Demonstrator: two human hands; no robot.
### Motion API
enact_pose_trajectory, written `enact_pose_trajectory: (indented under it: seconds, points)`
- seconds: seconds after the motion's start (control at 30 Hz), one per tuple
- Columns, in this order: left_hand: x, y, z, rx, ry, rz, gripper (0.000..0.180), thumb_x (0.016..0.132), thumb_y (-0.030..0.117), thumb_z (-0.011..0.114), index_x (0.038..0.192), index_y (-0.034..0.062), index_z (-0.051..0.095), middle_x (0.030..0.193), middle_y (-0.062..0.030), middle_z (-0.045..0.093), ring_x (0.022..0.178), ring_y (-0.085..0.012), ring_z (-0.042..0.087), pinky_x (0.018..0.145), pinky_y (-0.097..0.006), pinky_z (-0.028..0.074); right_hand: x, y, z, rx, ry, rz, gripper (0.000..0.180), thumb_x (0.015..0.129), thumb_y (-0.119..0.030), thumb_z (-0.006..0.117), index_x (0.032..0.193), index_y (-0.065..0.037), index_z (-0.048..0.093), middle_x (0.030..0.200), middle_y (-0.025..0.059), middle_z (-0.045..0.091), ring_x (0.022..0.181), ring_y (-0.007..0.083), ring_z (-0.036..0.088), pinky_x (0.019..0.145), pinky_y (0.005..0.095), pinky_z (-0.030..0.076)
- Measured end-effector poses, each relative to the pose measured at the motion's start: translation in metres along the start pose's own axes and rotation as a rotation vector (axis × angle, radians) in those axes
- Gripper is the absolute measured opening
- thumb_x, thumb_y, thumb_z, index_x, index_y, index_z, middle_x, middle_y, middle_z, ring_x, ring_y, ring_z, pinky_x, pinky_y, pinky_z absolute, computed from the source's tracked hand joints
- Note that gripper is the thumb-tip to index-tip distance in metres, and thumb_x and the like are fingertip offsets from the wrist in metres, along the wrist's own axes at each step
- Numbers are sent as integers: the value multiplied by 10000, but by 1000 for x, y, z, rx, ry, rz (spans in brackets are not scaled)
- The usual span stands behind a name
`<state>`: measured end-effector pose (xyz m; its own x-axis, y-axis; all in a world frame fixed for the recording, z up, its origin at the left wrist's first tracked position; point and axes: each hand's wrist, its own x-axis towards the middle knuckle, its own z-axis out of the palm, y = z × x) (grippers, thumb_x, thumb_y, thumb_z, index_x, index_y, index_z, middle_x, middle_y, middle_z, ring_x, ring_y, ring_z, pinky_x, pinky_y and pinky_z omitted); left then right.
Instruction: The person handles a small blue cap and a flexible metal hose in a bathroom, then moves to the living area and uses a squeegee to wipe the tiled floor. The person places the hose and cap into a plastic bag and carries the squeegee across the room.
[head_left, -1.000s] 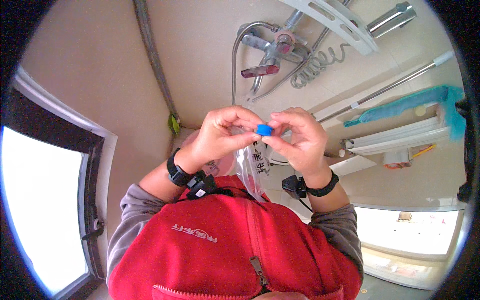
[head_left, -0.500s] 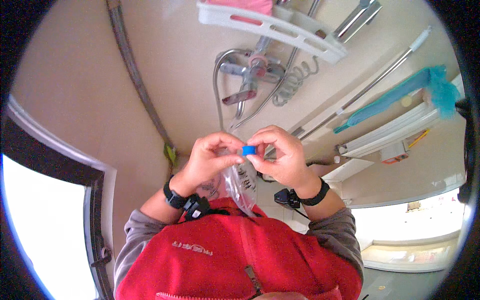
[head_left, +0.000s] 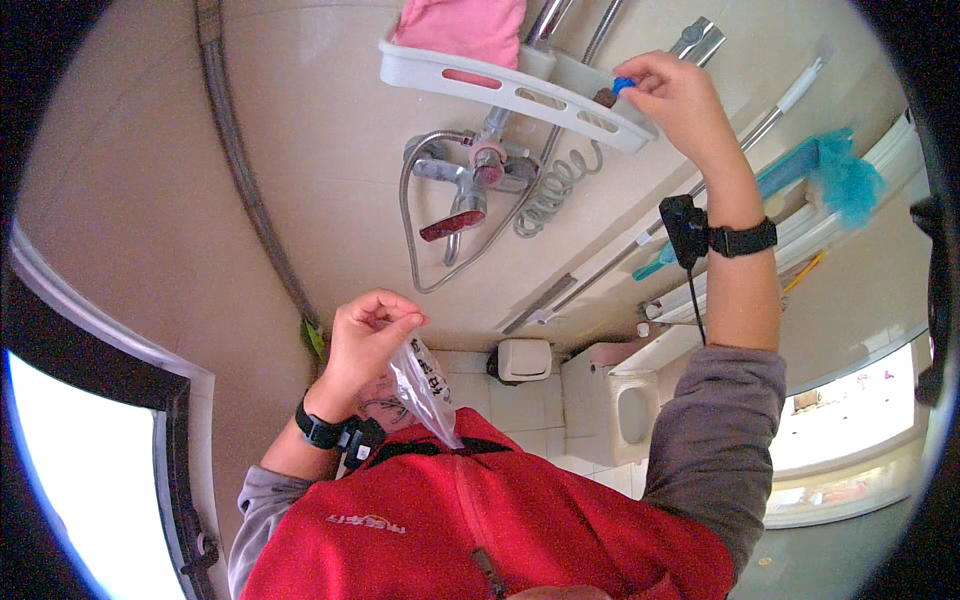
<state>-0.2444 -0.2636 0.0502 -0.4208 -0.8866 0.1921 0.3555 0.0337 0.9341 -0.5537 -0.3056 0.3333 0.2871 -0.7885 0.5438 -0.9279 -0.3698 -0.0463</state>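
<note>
- Now, your right hand (head_left: pixel 680 95) is up at about one o'clock, fingers pinched on a small blue cap (head_left: pixel 623 85) right at the rim of the white shelf (head_left: pixel 500 85); the cap sits at the shelf's far right end, touching or just above it, and I cannot tell which.
- Your left hand (head_left: pixel 365 335) is at about eight o'clock, fingertips closed on the top of a clear bag (head_left: pixel 425 385) that hangs down onto your red vest (head_left: pixel 480 520).
- Likely slip: the cap is tiny and held only by fingertips; let go while it is over the rim rather than inside, and it could roll off and drop toward the floor near the toilet (head_left: pixel 625 400).
- The shelf is slotted; a cap that small might fall through or lodge in a slot.
- The bag is gripped at one spot only; with your eyes on the shelf it could tilt or slide free.
- Against half a second ago: both hands were then together at centre, the cap pinched between them above the bag; since then the right has carried the cap up to the shelf, and the left has stayed low with the bag.
</note>
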Motion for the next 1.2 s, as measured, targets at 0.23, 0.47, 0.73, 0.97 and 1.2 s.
enact_pose_trajectory:
  seconds: [0.23,0.47,0.73,0.97,1.2]
  points:
    - [1,-2,-16,29,32,37,71,821,-15,634,880,8,602,822,-61,668,790,-110,633,708,-222,486,24,6,5,-161,-387,75,144,731,20,650,874,15,633,731,41,608,655,95,566,604,230,474]
    - [3,-7,-23,22,45,21,80,823,-25,624,892,9,599,840,-60,663,796,-111,634,711,-223,488,43,-6,-13,-230,-463,202,152,713,15,664,862,10,635,695,52,611,637,113,578,514,250,470]
    - [6,-17,-35,7,27,9,85,825,-37,613,898,1,591,847,-65,662,803,-123,640,713,-232,494,67,0,1,-229,-896,262,213,633,71,618,836,22,658,657,61,614,567,115,566,504,258,463]
    - [8,-18,-41,-45,27,-18,84,829,-33,613,898,8,587,828,-58,661,801,-117,635,710,-225,490,73,8,14,-218,-1085,297,276,598,90,584,841,6,687,655,79,638,575,137,589,526,270,480]
    - [8,-17,-45,-13,23,6,84,829,-31,612,900,9,591,825,-46,658,770,-104,622,703,-224,487,68,2,18,-403,-1014,256,230,601,101,580,793,8,668,647,109,638,600,166,610,560,296,485]
